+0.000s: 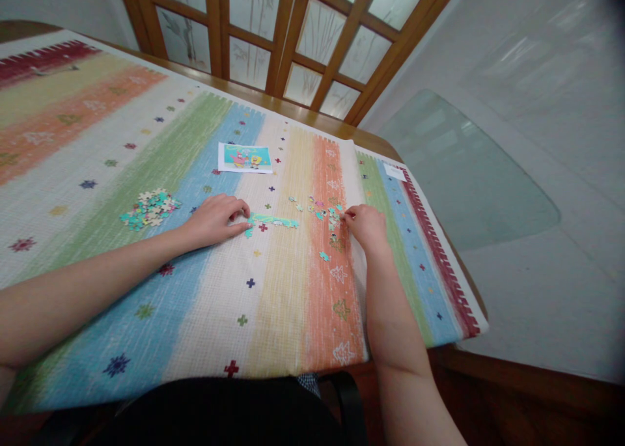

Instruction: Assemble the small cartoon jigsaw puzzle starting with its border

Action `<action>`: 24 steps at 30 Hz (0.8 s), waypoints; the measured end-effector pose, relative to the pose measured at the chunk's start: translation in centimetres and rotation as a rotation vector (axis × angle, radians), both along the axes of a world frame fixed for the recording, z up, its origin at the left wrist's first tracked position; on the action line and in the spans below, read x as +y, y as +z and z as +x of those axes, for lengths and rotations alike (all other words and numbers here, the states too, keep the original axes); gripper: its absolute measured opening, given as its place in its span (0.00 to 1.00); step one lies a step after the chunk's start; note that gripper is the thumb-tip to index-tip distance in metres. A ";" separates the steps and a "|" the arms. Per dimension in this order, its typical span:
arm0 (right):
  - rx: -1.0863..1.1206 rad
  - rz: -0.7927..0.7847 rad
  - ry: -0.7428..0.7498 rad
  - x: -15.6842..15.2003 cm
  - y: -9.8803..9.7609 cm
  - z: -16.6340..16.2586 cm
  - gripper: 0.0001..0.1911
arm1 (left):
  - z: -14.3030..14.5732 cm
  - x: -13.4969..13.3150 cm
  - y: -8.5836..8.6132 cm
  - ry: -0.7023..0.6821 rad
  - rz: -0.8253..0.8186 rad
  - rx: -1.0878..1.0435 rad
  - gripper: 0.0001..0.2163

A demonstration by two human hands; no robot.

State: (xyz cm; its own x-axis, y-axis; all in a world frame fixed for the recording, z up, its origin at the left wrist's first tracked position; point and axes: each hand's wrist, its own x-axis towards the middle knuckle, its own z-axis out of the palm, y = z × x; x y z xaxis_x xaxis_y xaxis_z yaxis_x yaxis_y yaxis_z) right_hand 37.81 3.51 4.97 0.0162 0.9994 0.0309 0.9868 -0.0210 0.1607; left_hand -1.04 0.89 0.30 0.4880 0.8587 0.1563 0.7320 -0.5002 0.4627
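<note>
A narrow strip of joined jigsaw pieces (276,221), mostly turquoise and green, lies flat on the striped tablecloth. My left hand (215,219) rests at its left end, thumb and index finger curved with a gap between them, the tips close to the strip's edge. Loose puzzle pieces (319,206) are scattered to the right of the strip. At their right side my right hand (366,224) is closed in a pinch, with what looks like a small puzzle piece at the fingertips, mostly hidden. One turquoise piece (324,256) lies apart, nearer to me.
A heap of puzzle pieces (150,208) sits left of my left forearm. Beyond the strip lies a reference picture (245,159) with cartoon characters. A small white paper (395,172) is near the table's right edge. The tablecloth (195,329) has a fold right of the orange stripe.
</note>
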 end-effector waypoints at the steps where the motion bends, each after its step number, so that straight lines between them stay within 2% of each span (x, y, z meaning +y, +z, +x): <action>1: 0.008 0.001 0.002 0.0 0.1 0.1 0.17 | 0.0 0.0 0.0 -0.002 0.002 0.001 0.15; 5: 0.091 0.035 0.056 0.1 0.1 0.5 0.17 | 0.0 0.0 0.0 0.004 0.002 0.006 0.15; 11: 0.165 -0.006 0.180 0.8 -1.2 0.5 0.14 | 0.0 0.0 0.1 0.006 -0.005 0.011 0.16; 24: 0.244 0.054 0.084 2.2 -2.5 4.4 0.14 | 0.0 -0.1 0.2 0.002 -0.001 0.012 0.15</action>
State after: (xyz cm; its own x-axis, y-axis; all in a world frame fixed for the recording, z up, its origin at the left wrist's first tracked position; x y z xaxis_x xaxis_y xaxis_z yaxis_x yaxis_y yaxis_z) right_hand 42.16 5.76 2.52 -0.0528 0.9946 0.0893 0.9949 0.0601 -0.0814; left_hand -1.02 0.83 0.45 0.4879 0.8599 0.1499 0.7384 -0.4982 0.4545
